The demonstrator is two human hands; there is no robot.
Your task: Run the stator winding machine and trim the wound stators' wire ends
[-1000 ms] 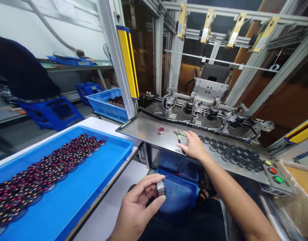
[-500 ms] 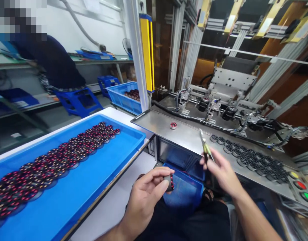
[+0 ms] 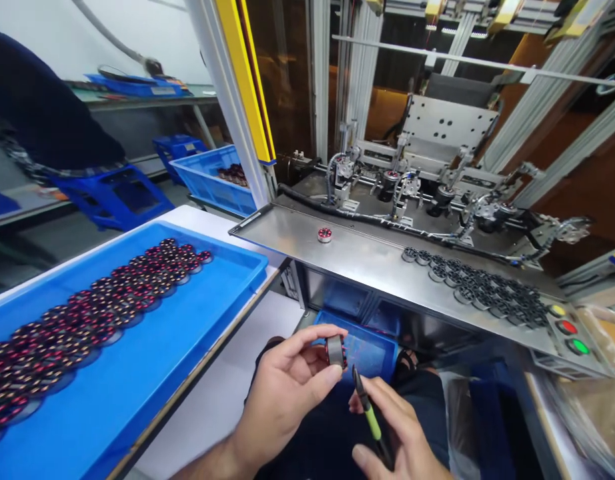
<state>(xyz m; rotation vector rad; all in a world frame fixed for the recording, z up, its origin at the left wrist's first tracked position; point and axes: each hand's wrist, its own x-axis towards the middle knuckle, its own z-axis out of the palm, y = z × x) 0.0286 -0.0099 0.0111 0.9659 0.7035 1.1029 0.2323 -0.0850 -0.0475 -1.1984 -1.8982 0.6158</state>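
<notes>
Beyond the right edge of the blue tray [image 3: 172, 333], the left hand [image 3: 282, 393] pinches with thumb and fingertips; the right hand [image 3: 407, 437] curls around a green-and-black tool [image 3: 371, 421], its tip seemingly just apart from the left-held wound core [image 3: 334, 353].

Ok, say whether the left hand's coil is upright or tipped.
Tipped: the coil has its red face turned sideways, toward the pliers.

white wall [image 3: 132, 27] | green-topped bench [image 3: 202, 99] at left | blue stool [image 3: 117, 197] on grey floor [image 3: 47, 257] | metal posts [image 3: 366, 87]
</notes>
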